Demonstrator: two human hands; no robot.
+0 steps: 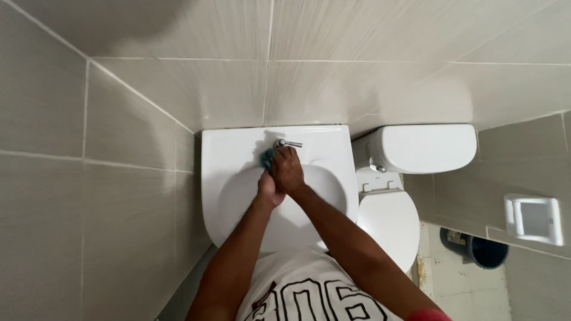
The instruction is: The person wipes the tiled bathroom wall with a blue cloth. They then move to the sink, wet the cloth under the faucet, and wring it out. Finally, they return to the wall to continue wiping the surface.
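Both my hands meet over a white wash basin [235,154] set against a grey tiled wall. My right hand [288,169] presses a blue cloth [267,158] against the base of the chrome tap [287,143]. My left hand [269,189] sits just below and under the right one, fingers curled, touching the right hand; what it holds is hidden. Most of the cloth is covered by my hands.
A white toilet stands right of the basin, with its cistern [425,147] and closed lid [386,223]. A dark blue bucket [479,248] sits on the floor at the right. A white paper holder [533,218] hangs on the right wall.
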